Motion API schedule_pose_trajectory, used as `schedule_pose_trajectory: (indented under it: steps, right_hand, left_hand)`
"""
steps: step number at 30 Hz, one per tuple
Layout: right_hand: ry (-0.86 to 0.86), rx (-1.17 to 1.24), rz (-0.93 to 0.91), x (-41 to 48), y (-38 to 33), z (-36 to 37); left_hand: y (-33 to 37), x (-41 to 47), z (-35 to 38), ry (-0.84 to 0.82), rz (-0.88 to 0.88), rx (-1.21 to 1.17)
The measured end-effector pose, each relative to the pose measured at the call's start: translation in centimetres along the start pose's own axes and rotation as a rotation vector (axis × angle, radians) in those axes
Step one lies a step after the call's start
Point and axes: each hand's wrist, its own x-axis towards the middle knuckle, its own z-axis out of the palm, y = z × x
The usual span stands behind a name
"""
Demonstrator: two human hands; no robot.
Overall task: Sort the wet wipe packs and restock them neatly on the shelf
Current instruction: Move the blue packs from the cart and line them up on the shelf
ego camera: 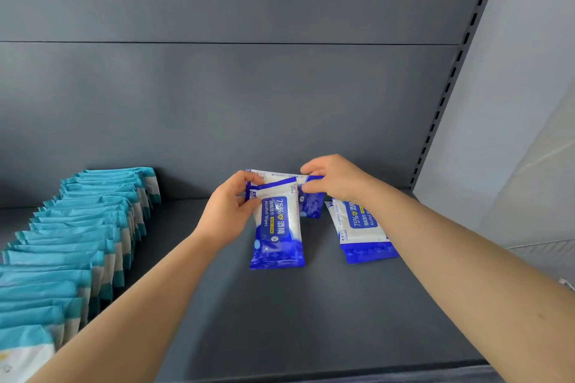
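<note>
Left hand [230, 211] thumb and fingers pinch the crimped top corner of a glossy front pack [277, 236] (soft, pillow-shaped), mid-shelf. Right hand [336, 179] pinches the top seam of the rear pack [311, 205] touching it. Matte grey shelf [311, 320] lies open in front, between the teal packs [81, 227] and the right-side pack [364, 233].

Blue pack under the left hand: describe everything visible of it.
The blue pack is a soft, glossy film pouch, white with a deep blue near end and a blue label reading "75%" and "Alcohol Wipes". It rests lengthwise on the grey shelf, label up, its far end pinched by the left hand. A second pack, held by the right hand, sits behind it.
</note>
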Motion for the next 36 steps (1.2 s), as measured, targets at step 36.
schedule_pose_trajectory:
  steps: [36]
  right_hand:
    - [0.193, -0.001, -0.104, 3.3, 1.3, 1.8]
  left_hand:
    - [-1.8, 4.2, 1.8, 0.169, -0.284, 0.245]
